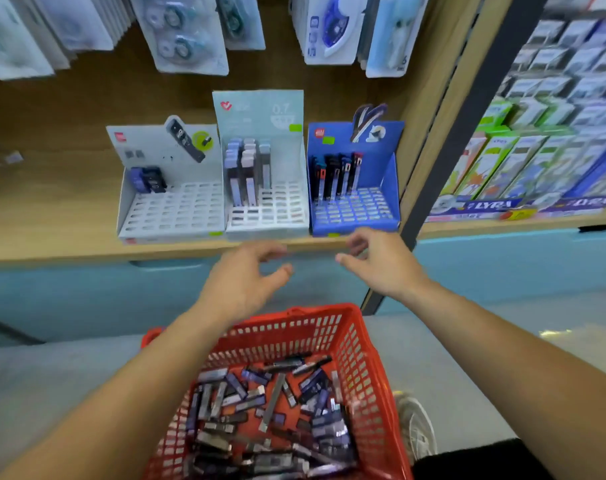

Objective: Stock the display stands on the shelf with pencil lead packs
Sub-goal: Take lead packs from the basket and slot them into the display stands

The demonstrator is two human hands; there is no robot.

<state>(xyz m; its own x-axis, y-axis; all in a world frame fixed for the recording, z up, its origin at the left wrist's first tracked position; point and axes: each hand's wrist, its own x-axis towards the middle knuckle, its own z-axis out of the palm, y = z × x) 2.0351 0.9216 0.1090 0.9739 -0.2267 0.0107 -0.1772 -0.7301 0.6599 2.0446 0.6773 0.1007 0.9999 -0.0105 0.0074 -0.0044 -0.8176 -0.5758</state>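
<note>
Pencil lead packs (270, 410) lie heaped loose in the red basket (360, 358) below me, within easy reach of both arms. A few stand slotted in the grids of the white stand (171, 209), pale middle stand (266, 209) and blue stand (353, 209) on the shelf (52, 244). My left hand (246, 282) and right hand (381, 265) hover by the shelf edge, fingers loosely curled, holding nothing. The middle header (258, 109) reads "0.7"; a neighbouring strip (492, 204) reads "LYRA".

Wooden shelf (69, 216). Three slotted display stands sit in a row near its front edge, sides touching: white stand (171, 209) left, pale middle stand (266, 209), blue stand (355, 209) right. Small blurred item (14, 157) far left. Neighbouring shelf (485, 229) at right carries upright boxes (523, 168), packed close.
</note>
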